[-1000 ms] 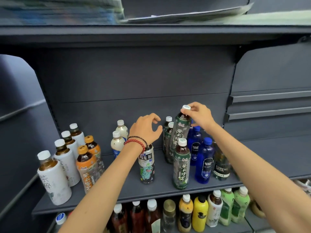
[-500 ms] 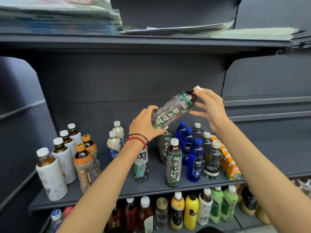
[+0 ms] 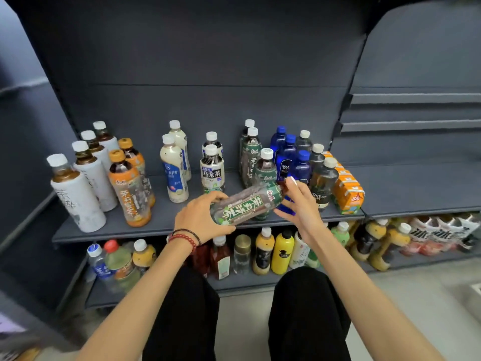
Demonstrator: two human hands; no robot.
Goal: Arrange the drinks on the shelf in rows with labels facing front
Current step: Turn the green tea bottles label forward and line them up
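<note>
While we hold the green tea bottle (image 3: 247, 205) between both hands, it lies almost on its side in the air over the front edge of the shelf (image 3: 130, 230), right of the middle. Its label is turned up toward us. The base sits in our left hand (image 3: 200, 220), whose fingers (image 3: 218, 195) curl over the top of the bottle's lower end while the thumb comes round beneath. The neck end points right and a little upward into our right hand (image 3: 299, 204), where the fingers (image 3: 292, 182) close narrowly round it; the cap is mostly hidden there. Two bracelets (image 3: 184, 237) ring the left wrist.

Behind the bottle stand more green tea bottles (image 3: 251, 157), with blue bottles (image 3: 289, 157), dark soda bottles (image 3: 322, 181) and orange juice cartons (image 3: 348, 191) toward the right edge. Oolong tea bottles (image 3: 212, 173) and milky bottles (image 3: 174, 173) stand near the middle. Orange-capped bottles (image 3: 127, 188) and white bottles (image 3: 78, 196) stand toward the left edge.

Half a second ago we held the bottle higher, against the back panel above the standing caps, and tilted more steeply. Now it is lower and flatter, level with the front edge. A second ago it stood upright on the shelf with only our right hand at its cap.
</note>
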